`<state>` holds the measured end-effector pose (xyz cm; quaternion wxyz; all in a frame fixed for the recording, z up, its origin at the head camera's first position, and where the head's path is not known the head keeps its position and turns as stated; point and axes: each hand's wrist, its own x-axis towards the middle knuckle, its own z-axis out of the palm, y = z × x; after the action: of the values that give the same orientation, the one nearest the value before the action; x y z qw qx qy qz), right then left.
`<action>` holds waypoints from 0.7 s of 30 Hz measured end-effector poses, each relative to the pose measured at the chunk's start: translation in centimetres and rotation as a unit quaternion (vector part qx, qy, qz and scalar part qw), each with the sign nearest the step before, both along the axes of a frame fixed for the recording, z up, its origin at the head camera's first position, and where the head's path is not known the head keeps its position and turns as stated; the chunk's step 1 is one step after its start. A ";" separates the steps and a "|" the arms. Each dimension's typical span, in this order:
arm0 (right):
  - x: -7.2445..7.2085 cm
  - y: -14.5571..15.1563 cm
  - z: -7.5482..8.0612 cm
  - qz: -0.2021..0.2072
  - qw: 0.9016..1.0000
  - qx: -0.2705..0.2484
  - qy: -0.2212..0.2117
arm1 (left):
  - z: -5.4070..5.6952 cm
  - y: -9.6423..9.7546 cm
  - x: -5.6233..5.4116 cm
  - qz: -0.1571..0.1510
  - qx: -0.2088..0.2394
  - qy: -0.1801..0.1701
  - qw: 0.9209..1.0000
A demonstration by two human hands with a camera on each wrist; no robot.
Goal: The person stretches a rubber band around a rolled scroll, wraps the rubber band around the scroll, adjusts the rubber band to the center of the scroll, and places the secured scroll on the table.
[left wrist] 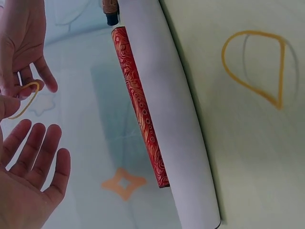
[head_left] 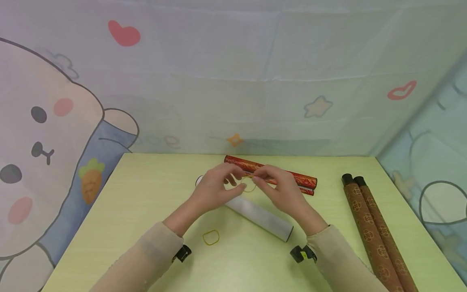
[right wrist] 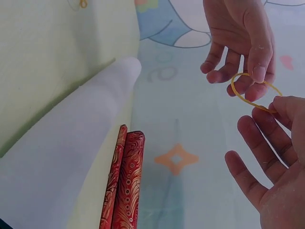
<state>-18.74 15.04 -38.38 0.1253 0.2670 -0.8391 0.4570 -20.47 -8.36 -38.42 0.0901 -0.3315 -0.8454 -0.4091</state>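
A thin yellow rubber band (right wrist: 244, 99) is held as a loop in the air between the two hands. My left hand (head_left: 213, 187) pinches one side of it with the thumb against a finger. On the other side, my right hand (head_left: 283, 190) grips it between thumb and fingertip, its other fingers spread. Below the hands a white roll (head_left: 260, 217) lies slantwise on the table, its upper part partly covered by the left hand. Nearer the sleeves, a second yellow rubber band (left wrist: 283, 71) rests on the tabletop.
Behind the white roll lie red rolls with gold patterning (head_left: 306, 180). Two brown patterned rolls (head_left: 368, 219) with black ends lie side by side along the right of the pale table (head_left: 146, 190). A printed cloth (head_left: 204, 93) hangs at the table's back edge.
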 end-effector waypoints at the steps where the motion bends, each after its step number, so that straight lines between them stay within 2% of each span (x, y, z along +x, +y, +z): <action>1: 0.0 0.0 0.0 -0.001 1.000 -0.001 0.001 | -0.1 0.1 0.0 -0.003 0.007 -0.009 1.000; 6: 0.0 -0.1 0.0 -0.006 1.000 -0.004 0.010 | -0.4 0.4 0.0 -0.018 0.043 -0.038 0.998; 10: -0.1 0.0 -0.1 -0.008 1.000 -0.005 0.011 | -0.4 0.5 0.1 -0.016 0.075 -0.066 0.995; 18: -0.4 0.1 -0.7 -0.003 1.000 -0.017 0.004 | -0.2 0.8 0.1 -0.025 0.142 -0.121 0.982; 21: -0.4 0.1 -0.9 -0.002 1.000 -0.025 -0.004 | 0.1 1.0 0.2 -0.031 0.165 -0.144 0.975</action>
<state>-19.18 15.15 -39.25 0.1293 0.2605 -0.8284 0.4788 -20.30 -7.35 -38.37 0.0080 -0.2761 -0.7595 -0.5890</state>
